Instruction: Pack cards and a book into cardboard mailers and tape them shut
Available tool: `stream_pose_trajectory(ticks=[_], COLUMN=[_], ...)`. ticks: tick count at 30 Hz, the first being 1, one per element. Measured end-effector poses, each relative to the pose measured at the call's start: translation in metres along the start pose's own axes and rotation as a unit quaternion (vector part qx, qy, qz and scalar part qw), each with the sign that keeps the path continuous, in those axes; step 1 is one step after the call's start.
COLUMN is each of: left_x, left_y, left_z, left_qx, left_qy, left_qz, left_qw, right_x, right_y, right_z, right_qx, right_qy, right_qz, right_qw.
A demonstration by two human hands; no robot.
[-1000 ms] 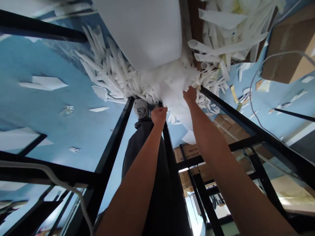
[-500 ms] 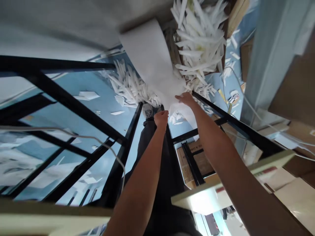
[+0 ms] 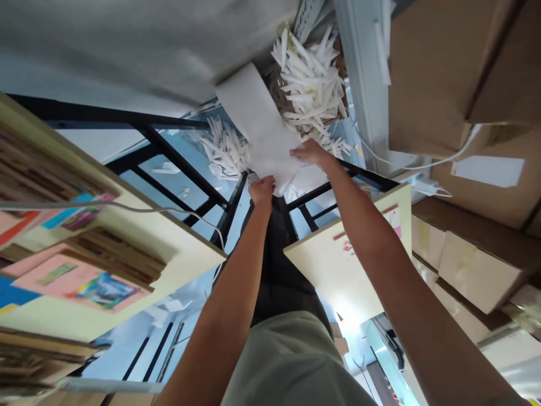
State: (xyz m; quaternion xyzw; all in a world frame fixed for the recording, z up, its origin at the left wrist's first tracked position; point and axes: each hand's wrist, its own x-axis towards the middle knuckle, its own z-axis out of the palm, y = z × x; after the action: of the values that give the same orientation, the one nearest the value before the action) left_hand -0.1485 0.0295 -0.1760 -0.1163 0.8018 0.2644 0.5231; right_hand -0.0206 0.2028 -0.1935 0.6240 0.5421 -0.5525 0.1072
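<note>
A long white sheet (image 3: pixel 249 107), which looks like paper or thin foam, stretches from the far wall side down toward me. My left hand (image 3: pixel 262 190) is closed on its near left edge. Closed on the right edge, a little farther from me, is my right hand (image 3: pixel 308 151), with part of the sheet hanging below it. Beyond the right hand rises a heap of white strips (image 3: pixel 313 79). Another pile of white strips (image 3: pixel 228 149) lies on the floor left of the sheet. The fingertips under the sheet are hidden.
Pale tabletops stand on both sides, the left one (image 3: pixel 186 239) with stacked printed boards (image 3: pixel 97 276), the right one (image 3: pixel 350 270) under my forearm. Black metal frames (image 3: pixel 181 163) support them. A cable (image 3: pixel 127 207) crosses on the left. Cardboard boxes (image 3: pixel 439 79) are stacked at right.
My view has risen and pulled back, so the tabletops and my shirt now show. Both hands, still on the sheet, appear slightly higher in the picture; the sheet has come up with them.
</note>
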Motion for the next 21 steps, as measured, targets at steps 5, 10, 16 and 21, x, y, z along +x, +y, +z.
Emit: stream_pose_trajectory(ticks=[5, 10, 16, 21], left_x=[-0.044, -0.096, -0.160, -0.190], left_y=[0.006, 0.013, 0.034, 0.050], left_z=[-0.037, -0.066, -0.091, -0.112], left_qx=[-0.037, -0.047, -0.035, -0.057], left_qy=[-0.019, -0.052, -0.101, -0.135], left_qz=[0.039, 0.083, 0.113, 0.133], left_qw=[0.998, 0.994, 0.988, 0.980], right_x=[-0.064, -0.135, -0.205, -0.247], right_y=[-0.031, -0.056, -0.077, -0.090], right_z=[-0.023, -0.048, -0.067, -0.068], right_qx=[0.064, 0.118, 0.128, 0.146], right_qy=[-0.023, 0.024, 0.062, 0.080], right_qz=[-0.048, -0.104, -0.148, -0.142], right_qw=[0.996, 0.987, 0.979, 0.976])
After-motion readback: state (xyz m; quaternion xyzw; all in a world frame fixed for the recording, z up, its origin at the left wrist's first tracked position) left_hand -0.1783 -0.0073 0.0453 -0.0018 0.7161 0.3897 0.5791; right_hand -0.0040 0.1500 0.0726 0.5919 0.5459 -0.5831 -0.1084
